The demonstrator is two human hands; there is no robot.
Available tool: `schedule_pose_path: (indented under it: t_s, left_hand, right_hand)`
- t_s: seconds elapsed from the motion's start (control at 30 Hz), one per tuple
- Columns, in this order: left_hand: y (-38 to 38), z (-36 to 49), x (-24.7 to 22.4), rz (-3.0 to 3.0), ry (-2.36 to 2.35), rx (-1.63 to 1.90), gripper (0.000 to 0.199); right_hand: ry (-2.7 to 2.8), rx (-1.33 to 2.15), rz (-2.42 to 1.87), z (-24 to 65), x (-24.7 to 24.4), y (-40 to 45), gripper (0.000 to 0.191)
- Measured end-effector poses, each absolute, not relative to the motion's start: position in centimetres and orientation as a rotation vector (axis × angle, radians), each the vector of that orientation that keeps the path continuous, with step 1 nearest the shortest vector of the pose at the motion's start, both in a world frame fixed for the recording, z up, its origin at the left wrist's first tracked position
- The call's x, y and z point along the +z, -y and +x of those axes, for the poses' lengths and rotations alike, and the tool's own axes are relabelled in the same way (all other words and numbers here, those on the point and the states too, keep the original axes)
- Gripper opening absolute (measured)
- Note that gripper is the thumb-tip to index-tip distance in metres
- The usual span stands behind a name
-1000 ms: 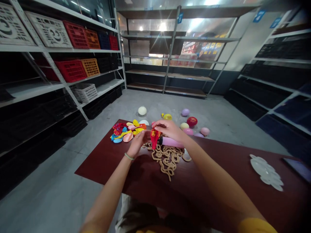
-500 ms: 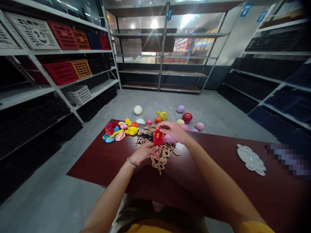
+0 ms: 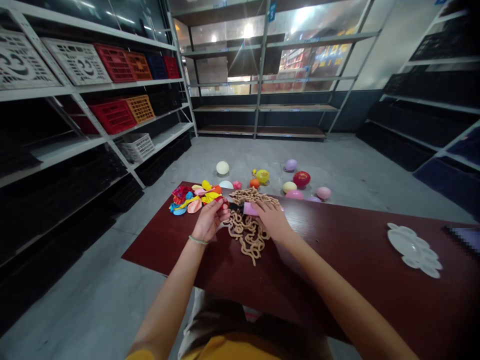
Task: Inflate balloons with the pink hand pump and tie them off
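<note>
red balloon (image 3: 225,204) in left hand (image 3: 210,221), pump (image 3: 249,209) — under right hand (image 3: 275,221)

The left hand (image 3: 211,218) pinches a red balloon (image 3: 225,204) at the black left end (image 3: 235,207) of a pink cylinder (image 3: 249,209), which the right hand (image 3: 275,221) grasps over tan curled strands (image 3: 252,246).

Pink, black and tan standing out

The cylinder (image 3: 250,209) is showing lilac-pink, its tip (image 3: 235,206) black; the held balloon (image 3: 225,200), red. Squiggly strands (image 3: 252,246) are running plain tan, the table (image 3: 337,240) dark reddish-brown. Piled balloons (image 3: 194,206) are mixing yellow, blue, orange, peach and patterned red. A floor balloon (image 3: 302,179) is wearing golden flecks on crimson.
</note>
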State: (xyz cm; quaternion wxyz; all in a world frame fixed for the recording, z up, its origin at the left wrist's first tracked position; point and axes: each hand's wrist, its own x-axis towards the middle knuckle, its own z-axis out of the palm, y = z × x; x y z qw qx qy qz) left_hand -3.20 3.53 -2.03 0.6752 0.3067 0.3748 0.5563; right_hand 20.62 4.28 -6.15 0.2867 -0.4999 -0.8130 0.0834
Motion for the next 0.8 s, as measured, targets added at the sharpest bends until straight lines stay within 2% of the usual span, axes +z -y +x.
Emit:
schedule_pose_path:
  t_s: [0.37,0.53,0.8]
  left_hand:
    - [-7.1,-1.1,-3.2,0.569,-0.714,1.38,0.017]
    - [-9.3,0.8,-5.2,0.42,-0.676,1.473,0.014]
    - [-8.5,0.5,-6.3,0.348,-0.68,1.448,0.009]
  right_hand:
    - [2.123,-0.213,-1.593,23.4,-5.0,-1.1,0.058]
    - [2.132,-0.404,-1.511,25.1,-5.6,0.1,0.057]
    - [2.253,-0.331,-1.502,24.2,-6.9,1.2,0.058]
